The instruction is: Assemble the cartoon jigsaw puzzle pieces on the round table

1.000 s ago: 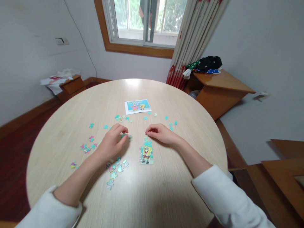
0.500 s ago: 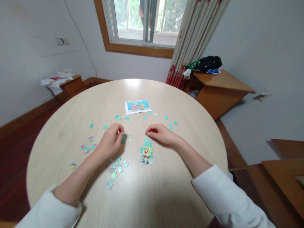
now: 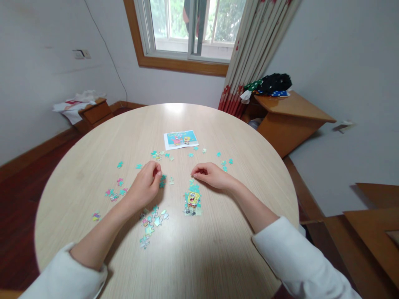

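Note:
A partly joined jigsaw puzzle [image 3: 193, 200] with a yellow square cartoon figure lies in front of me. Just beyond its top edge is my right hand [image 3: 210, 174], thumb and fingertips pinched together; anything between them is too small to make out. My left hand [image 3: 147, 182] rests to the left with its fingers curled in and the thumb against them, so their inside is hidden. Beside that thumb lie teal puzzle pieces [image 3: 162, 181], with a pale piece [image 3: 171, 181] a little to the right.
A printed reference picture [image 3: 181, 140] lies farther back on the round table [image 3: 218, 249]. Loose pieces are scattered about: a pink and teal group [image 3: 114, 194], a pale green pile [image 3: 149, 228] by my left forearm, and several teal ones [image 3: 224, 164] at the right.
My left hand has shifted very slightly to the left, showing more of the teal pieces beside its thumb. The right hand and the joined puzzle have stayed in place.

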Demonstrator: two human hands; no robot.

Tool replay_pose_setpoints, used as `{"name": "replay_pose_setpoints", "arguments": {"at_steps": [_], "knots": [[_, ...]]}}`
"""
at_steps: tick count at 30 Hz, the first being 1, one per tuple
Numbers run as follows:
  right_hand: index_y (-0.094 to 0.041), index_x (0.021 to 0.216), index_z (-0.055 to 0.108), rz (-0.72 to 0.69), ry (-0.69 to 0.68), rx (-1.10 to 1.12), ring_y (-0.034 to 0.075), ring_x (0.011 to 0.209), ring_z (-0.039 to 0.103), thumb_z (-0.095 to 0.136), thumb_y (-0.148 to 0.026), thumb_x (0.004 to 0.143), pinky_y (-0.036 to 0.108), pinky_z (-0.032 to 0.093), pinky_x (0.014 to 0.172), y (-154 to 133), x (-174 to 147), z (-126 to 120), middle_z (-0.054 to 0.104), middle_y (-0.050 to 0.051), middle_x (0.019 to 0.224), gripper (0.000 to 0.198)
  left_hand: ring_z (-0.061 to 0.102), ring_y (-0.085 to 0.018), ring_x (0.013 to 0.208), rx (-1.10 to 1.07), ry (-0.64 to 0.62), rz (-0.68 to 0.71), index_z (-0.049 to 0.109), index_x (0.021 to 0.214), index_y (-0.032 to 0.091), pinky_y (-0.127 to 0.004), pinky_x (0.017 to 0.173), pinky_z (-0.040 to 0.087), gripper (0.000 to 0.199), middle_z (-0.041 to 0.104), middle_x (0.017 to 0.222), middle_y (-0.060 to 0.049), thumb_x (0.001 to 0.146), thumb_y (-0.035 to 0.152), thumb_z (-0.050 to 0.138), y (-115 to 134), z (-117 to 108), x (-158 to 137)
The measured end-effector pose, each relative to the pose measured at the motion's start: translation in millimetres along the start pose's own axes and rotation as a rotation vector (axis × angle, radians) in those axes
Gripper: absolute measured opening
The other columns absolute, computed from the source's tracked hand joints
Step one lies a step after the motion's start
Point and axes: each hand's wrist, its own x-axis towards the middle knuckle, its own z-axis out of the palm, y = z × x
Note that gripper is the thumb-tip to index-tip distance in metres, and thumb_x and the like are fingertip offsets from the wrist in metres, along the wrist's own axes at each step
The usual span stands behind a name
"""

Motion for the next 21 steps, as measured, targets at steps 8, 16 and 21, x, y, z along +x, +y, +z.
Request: {"name": "replay_pose_setpoints", "arguments": {"at_steps": [8, 16, 21], "knots": [[-0.013, 0.081, 0.064, -0.002, -0.002, -0.020, 0.013, 0.073, 0.055, 0.053, -0.014, 0.080, 0.028, 0.042, 0.070, -1.7, -0.6, -0.5, 0.064, 0.004, 0.078, 0.011, 0.047, -0.017, 0.065, 0.020, 0.008, -0.052, 0.038, 0.071, 0.023, -0.032, 0.063, 0.037, 0.009, 0.049, 0.067, 0.000, 0.079, 0.023, 0.041, 1.4, -0.7, 0.1], [-0.013, 0.080, 0.064, 0.008, 0.002, -0.027, 0.013, 0.071, 0.054, 0.052, -0.014, 0.080, 0.027, 0.041, 0.070, -2.6, -0.9, 0.7, 0.063, 0.004, 0.077, 0.012, 0.046, -0.015, 0.064, 0.052, -0.015, -0.052, 0.040, 0.065, 0.022, -0.030, 0.062, 0.036, 0.013, 0.048, 0.065, 0.002, 0.069, 0.015, 0.050, -1.2, -0.4, 1.1], [-0.014, 0.080, 0.064, 0.001, 0.001, -0.041, 0.013, 0.071, 0.054, 0.053, -0.014, 0.080, 0.027, 0.041, 0.069, -3.0, -1.1, 0.5, 0.064, 0.004, 0.077, 0.012, 0.046, -0.014, 0.063, 0.061, -0.026, -0.057, 0.041, 0.062, 0.022, -0.029, 0.062, 0.036, 0.013, 0.049, 0.064, 0.002, 0.066, 0.015, 0.051, -1.5, 0.2, 1.7]]}}
